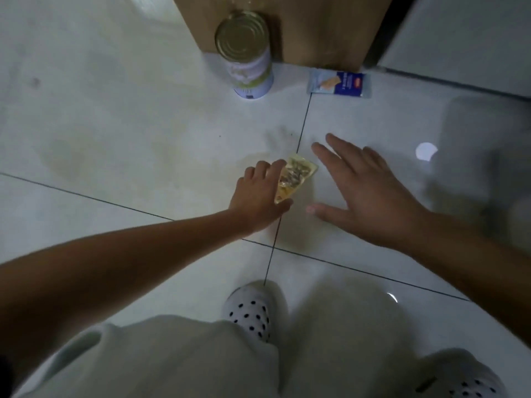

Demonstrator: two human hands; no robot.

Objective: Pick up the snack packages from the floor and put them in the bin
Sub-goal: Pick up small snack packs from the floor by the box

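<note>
Single view, head-worn, wide-angle, pitched steeply down and slightly forward onto the glossy white tiled floor point(115, 124). Landmark: the tall cylindrical tin with gold metal lid point(244, 53), near the top edge, left of centre, lid turned to the lens. Behind the tin, the brown cardboard box point(316, 30) is cropped by the top edge. Nearer the camera than the tin, at frame centre, the left hand point(258, 199) pinches a small yellow triangular snack packet point(293, 176); the right hand point(370, 193) is spread open beside it. Forearms enter from both lower sides. Closest, at the bottom edge below the tin: pale trouser legs point(172, 354) and white perforated clogs point(250, 311). Close range throughout.
</note>
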